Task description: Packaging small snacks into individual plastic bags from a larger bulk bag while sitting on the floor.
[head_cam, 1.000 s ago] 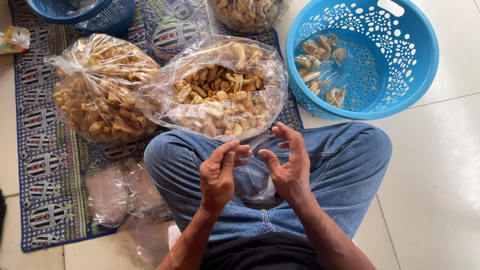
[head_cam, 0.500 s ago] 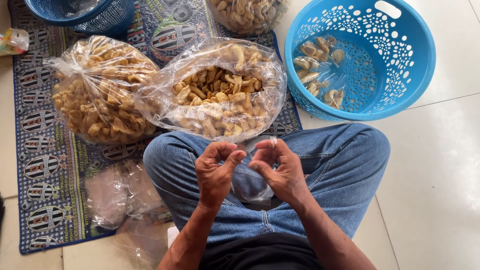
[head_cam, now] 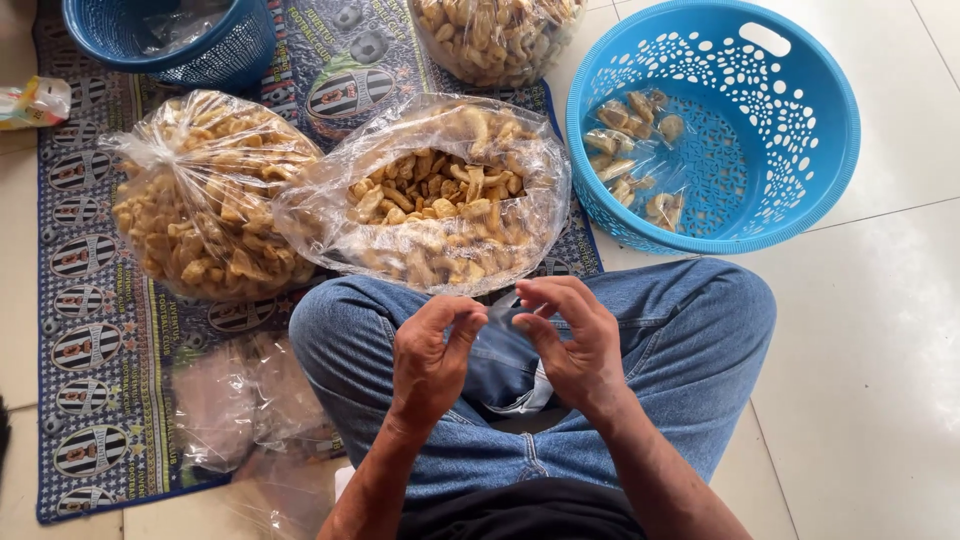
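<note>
In the middle of the frame, the left hand (head_cam: 432, 352) and right hand (head_cam: 568, 340) pinch a small clear plastic bag (head_cam: 500, 362) open over the lap, near the open bag of crackers (head_cam: 435, 205).

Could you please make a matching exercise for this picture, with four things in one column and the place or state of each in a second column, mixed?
Things:
1. open bag of snacks
2. tied bag of snacks
3. small filled packets
4. thin clear bag

Places or states:
A. between the fingers of the left hand and right hand
B. inside the light blue basket
C. in front of the knees, mouth spread
D. on the mat, top knotted

Pairs: 1-C, 2-D, 3-B, 4-A
</note>
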